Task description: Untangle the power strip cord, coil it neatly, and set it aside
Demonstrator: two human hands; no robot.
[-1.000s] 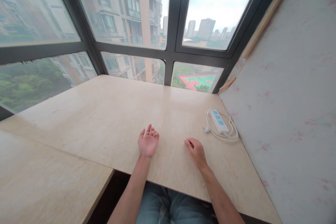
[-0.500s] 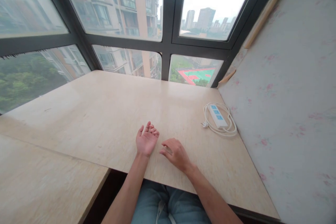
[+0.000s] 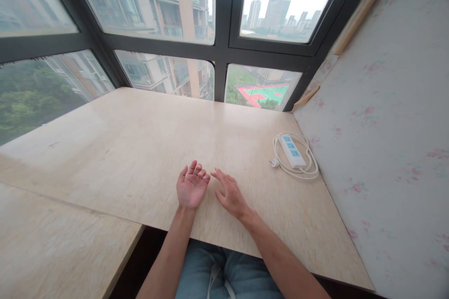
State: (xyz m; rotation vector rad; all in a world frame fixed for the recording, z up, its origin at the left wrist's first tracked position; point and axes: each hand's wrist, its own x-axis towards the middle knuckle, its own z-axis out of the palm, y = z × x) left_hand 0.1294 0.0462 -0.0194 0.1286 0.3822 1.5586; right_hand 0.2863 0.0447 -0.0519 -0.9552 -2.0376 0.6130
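My left hand (image 3: 191,187) lies palm up on the pale wooden desk (image 3: 133,149), fingers loosely curled and apart, a ring on one finger, nothing in the palm. My right hand (image 3: 229,194) rests palm down just to its right, fingers stretched toward the left hand's fingertips and almost touching them. It holds nothing.
A white power strip (image 3: 292,152) with blue sockets and a coiled white cord lies at the desk's right side by the flowered wall panel (image 3: 382,126). Dark-framed windows (image 3: 220,51) close the far edge. A second desk surface (image 3: 52,243) adjoins at the lower left.
My right hand has slid left across the desk from beside the power strip to next to my left hand and its fingers have stretched out. The left hand stays palm up.
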